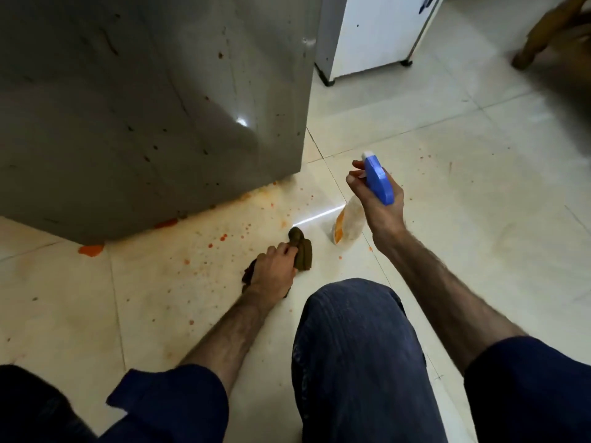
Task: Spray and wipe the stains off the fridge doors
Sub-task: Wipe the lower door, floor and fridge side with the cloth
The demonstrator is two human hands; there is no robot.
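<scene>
Many stains: I see the fridge door (144, 100) still spotted.
Left hand (271, 273): grip clutches cloth (303, 251).
Right hand (377, 203): grip wraps spray bottle (379, 180).

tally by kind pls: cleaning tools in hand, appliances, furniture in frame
Cleaning tools in hand: 2, the spray bottle in the right hand and the brown cloth in the left hand
Appliances: 2, the stained grey fridge and a white appliance behind it
Furniture: 1, a wooden piece, top right, partly cut off
Total: 5
</scene>
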